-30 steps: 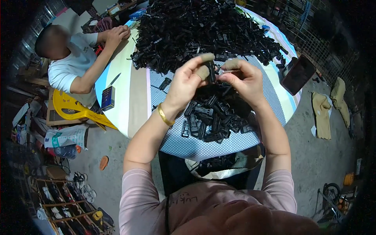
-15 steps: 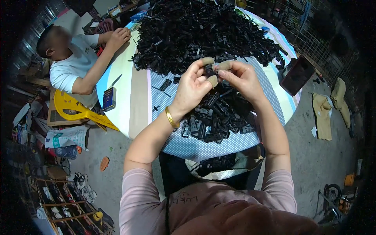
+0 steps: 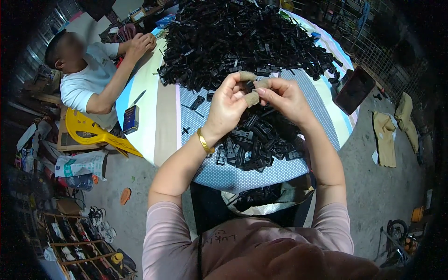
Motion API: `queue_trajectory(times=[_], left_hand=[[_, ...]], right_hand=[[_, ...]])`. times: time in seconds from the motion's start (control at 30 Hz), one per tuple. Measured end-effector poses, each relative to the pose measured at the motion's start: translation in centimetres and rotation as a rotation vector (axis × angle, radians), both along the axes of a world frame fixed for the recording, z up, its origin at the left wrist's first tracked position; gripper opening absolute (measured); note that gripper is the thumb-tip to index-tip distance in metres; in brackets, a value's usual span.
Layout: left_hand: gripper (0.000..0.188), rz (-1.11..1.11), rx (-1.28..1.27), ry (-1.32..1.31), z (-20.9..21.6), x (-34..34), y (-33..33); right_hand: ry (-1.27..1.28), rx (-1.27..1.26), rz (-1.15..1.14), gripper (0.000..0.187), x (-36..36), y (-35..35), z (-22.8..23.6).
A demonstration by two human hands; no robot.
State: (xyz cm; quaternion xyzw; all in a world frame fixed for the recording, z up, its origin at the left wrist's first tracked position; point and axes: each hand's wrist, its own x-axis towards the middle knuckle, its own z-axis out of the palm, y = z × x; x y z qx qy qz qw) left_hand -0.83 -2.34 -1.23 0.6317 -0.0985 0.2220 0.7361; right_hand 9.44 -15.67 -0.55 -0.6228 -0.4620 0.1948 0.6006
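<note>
Near edge of tabletop point(image 3: 163, 135): small heap of black plastic clips point(image 3: 259, 144), lying directly below both hands. Above it: left hand point(image 3: 228, 105) and right hand point(image 3: 282, 95), fingertips pinched together on one small black clip point(image 3: 249, 86), mostly hidden; its long axis cannot be told. Far side: large pile of black parts point(image 3: 242, 42).

- The big heap of clips point(image 3: 242, 42) is looking like matt black plastic.
- Just below that heap, the table cover point(image 3: 308, 93) is showing as dotted woven cloth.
- Tan cloth-like wraps are covering fingertips of the left hand point(image 3: 228, 105) and the right hand point(image 3: 284, 95).
- A bracelet point(image 3: 204, 141) is gleaming like polished gold metal.
- Left of the heap, a chair point(image 3: 88, 128) is shining as glossy yellow plastic.
</note>
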Motion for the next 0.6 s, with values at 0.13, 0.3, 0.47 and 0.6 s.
queue_trajectory(times=[0.13, 0.3, 0.47, 0.6], left_hand=[[0.033, 0.067, 0.046, -0.024, 0.2, -0.1, -0.5], [0.026, 0.142, 0.136, -0.072, 0.1, -0.3, -0.5], [0.021, 0.406, 0.502, -0.208, -0.2, -0.5, -0.3], [0.024, 0.241, 0.252, 0.025, 1.0, -0.2, -0.6]], right_hand=[[0.034, 0.065, 0.013, 0.022, -0.2, 0.0, -0.1], [0.077, 0.004, -0.002, 0.021, -1.3, -0.1, 0.6], [0.097, 0.048, -0.027, 0.02, -2.0, 0.1, 0.8], [-0.078, 0.051, -0.083, 0.022, 0.4, 0.3, 0.1]])
